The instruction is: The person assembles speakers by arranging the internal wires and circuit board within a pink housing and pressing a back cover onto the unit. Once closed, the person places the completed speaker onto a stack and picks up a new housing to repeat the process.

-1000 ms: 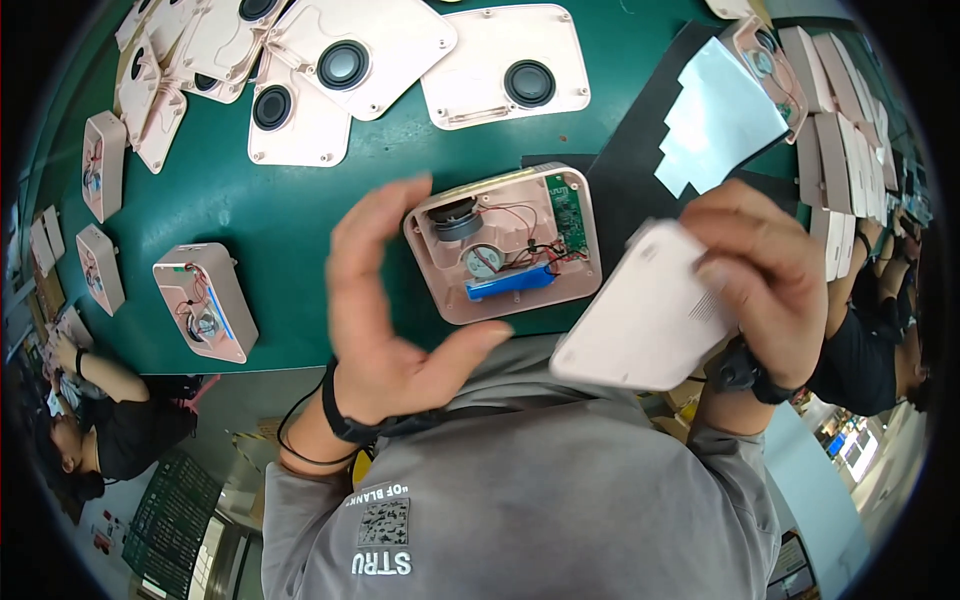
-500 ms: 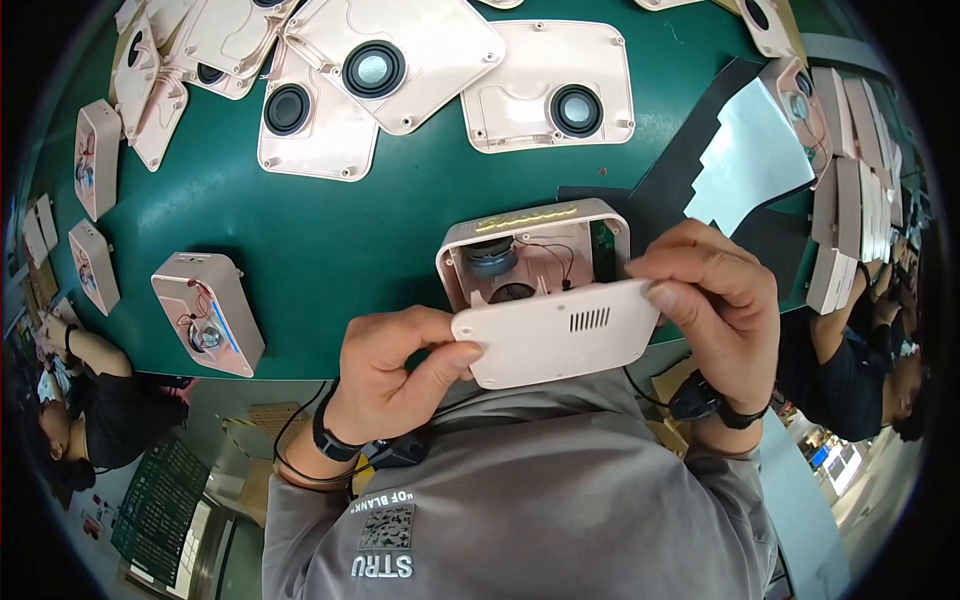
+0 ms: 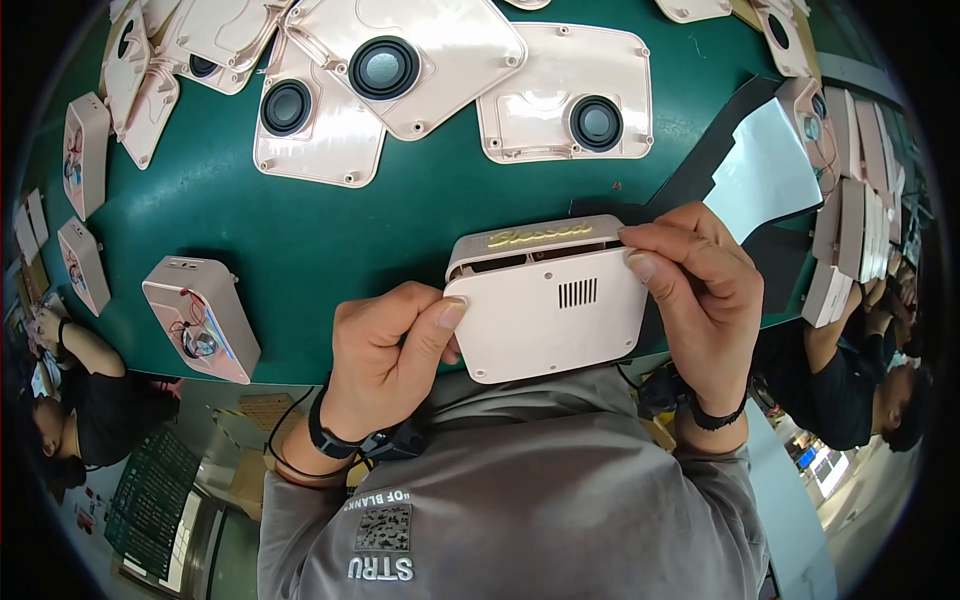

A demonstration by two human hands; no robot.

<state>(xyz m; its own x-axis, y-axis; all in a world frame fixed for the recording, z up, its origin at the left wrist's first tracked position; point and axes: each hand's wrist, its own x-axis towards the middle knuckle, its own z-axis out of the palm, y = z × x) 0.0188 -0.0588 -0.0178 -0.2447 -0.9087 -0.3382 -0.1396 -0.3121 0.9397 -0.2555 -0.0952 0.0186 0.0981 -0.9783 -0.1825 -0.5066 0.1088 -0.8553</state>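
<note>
Head view: the left hand [image 3: 392,342] gripped a pale pink cover's [image 3: 545,330] left edge; the right hand [image 3: 705,292] pinched its upper right corner. The cover sat over a pink casing [image 3: 475,248] at the green surface's [image 3: 330,225] near edge, a dark gap along the top showing little inside. To the left, an open box [image 3: 224,292] held red wires [image 3: 184,322] and a round silver part [image 3: 203,344].

Observed pale pink cover [image 3: 545,335], rounded corners, dark slotted vent [image 3: 577,292], lying tilted over matching box [image 3: 540,241], with dark gap along far edge, yellow marks [image 3: 540,235] on box's far wall.
</note>
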